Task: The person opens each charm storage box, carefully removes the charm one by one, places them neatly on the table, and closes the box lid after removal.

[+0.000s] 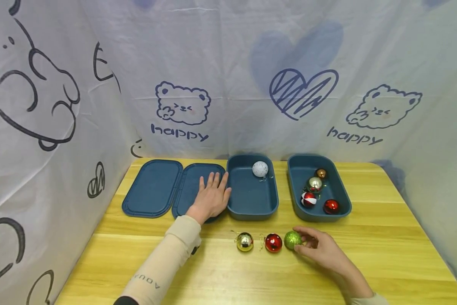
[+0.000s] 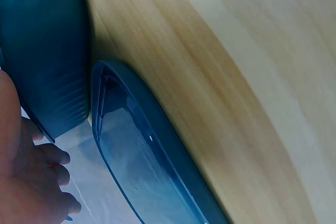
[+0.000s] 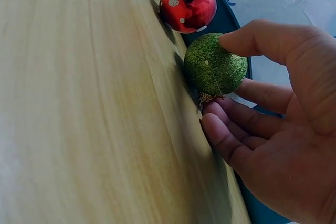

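Note:
In the head view my right hand [image 1: 325,249] pinches a green glitter Christmas ball [image 1: 293,240] between thumb and fingers, low over the table. The right wrist view shows the thumb on one side of the ball [image 3: 215,64] and fingers by its gold cap. Beside it lie a shiny red ball [image 1: 273,243], white-spotted in the right wrist view, and a gold ball [image 1: 245,242]. My left hand [image 1: 212,200], fingers straight, is over the right-hand blue lid [image 1: 188,186], next to a blue box [image 1: 253,217]; whether it touches the lid I cannot tell.
A white ball [image 1: 260,169] is inside the middle box. The right blue box [image 1: 319,217] holds several balls, among them a red-and-white one [image 1: 308,199] and a red one [image 1: 331,206]. Another blue lid [image 1: 152,188] lies far left. Printed cloth [image 1: 243,106] hangs behind the table.

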Tool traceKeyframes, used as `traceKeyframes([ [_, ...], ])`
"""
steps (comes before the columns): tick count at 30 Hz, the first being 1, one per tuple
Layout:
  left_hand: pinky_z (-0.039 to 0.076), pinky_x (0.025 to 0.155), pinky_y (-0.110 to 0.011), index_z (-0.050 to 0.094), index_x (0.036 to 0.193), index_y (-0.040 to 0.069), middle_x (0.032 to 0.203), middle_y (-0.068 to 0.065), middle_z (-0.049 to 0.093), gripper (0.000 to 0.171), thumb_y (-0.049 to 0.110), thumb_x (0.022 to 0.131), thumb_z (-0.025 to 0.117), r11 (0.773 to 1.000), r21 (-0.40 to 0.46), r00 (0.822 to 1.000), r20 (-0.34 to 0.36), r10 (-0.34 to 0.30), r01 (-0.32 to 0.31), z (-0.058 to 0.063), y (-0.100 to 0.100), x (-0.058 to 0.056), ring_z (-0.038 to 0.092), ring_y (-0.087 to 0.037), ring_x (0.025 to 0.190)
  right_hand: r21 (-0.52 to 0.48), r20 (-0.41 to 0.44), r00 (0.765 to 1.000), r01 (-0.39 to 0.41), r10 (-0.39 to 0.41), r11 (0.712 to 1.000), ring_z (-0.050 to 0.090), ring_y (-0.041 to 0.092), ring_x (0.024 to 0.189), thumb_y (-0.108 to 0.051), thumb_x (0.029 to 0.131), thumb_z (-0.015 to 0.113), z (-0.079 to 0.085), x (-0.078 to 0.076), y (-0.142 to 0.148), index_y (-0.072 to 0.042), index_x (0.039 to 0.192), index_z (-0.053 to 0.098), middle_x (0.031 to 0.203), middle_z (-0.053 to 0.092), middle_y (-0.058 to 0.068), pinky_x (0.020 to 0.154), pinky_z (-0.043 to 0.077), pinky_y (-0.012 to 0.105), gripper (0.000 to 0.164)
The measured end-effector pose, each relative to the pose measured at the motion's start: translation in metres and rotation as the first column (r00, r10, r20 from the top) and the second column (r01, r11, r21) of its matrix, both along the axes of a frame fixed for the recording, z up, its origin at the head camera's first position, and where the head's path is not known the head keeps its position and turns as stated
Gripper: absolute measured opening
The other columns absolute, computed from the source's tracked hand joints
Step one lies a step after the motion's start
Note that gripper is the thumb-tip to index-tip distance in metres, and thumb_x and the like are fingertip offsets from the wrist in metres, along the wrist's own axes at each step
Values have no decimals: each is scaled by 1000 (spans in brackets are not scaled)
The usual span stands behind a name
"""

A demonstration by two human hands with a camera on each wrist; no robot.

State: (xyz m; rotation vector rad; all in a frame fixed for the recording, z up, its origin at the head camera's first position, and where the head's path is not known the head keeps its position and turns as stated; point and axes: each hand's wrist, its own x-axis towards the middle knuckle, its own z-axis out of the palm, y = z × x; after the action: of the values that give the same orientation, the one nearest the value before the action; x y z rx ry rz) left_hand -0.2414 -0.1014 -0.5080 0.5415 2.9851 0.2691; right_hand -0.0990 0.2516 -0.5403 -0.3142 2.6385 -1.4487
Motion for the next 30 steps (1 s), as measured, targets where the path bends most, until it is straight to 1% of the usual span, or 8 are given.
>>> traceKeyframes([
  [3,6,131,-66,9,172,18,176,-20,18,63,46,116,20,1000,2,1000,1,1,-1,1,0,1,12,-40,165,-6,8,1000,0,0,1000,62,5,94,-14,91,82,0,0,0,2,136,68,112,74,8,78,55,20,50],
  [7,6,131,-66,10,172,17,176,-20,18,63,45,116,21,1000,3,1000,0,2,-2,1,0,1,12,-41,165,-12,19,1000,9,-9,1000,62,6,95,-19,92,82,1,0,-2,0,136,68,114,75,7,78,54,20,50],
  [13,5,132,-65,9,172,18,176,-20,18,64,46,116,20,1000,1,1000,6,4,-4,1,0,2,11,-40,165,0,-23,999,32,-32,999,65,8,99,-23,94,82,1,-2,-3,-1,137,68,122,75,11,82,55,22,50],
  [17,6,132,-65,9,172,17,176,-20,18,64,46,116,20,1000,1,1000,5,4,-4,-1,0,2,11,-40,165,32,-48,998,39,-37,999,71,18,106,-26,96,80,5,-5,-4,-3,138,67,126,75,13,86,58,23,50],
  [20,6,132,-65,10,172,17,176,-20,18,63,46,116,20,1000,1,1000,-1,6,-6,-2,0,1,11,-40,165,34,-68,997,35,-33,999,73,27,110,-27,97,79,12,-9,-5,-2,139,67,127,74,15,89,59,25,50],
  [22,6,132,-65,10,172,17,176,-20,18,63,46,116,21,1000,3,1000,-4,5,-5,-3,0,1,11,-40,165,34,-95,995,31,-28,999,74,29,110,-27,98,78,16,-13,-6,-1,139,66,127,74,16,89,60,27,50],
  [26,6,131,-65,10,172,17,176,-20,18,64,46,116,21,1000,3,1000,-6,2,-2,-3,0,1,11,-40,165,50,-146,989,41,-33,998,75,24,105,-27,97,79,26,-22,-10,-2,139,67,127,74,18,89,61,29,50],
  [30,6,131,-66,9,172,17,176,-20,18,64,46,116,20,1000,-2,1000,-8,3,-3,-3,0,1,11,-40,165,71,-189,981,54,-40,996,74,20,103,-26,97,80,35,-34,-15,-4,139,67,127,74,17,88,61,26,49],
])
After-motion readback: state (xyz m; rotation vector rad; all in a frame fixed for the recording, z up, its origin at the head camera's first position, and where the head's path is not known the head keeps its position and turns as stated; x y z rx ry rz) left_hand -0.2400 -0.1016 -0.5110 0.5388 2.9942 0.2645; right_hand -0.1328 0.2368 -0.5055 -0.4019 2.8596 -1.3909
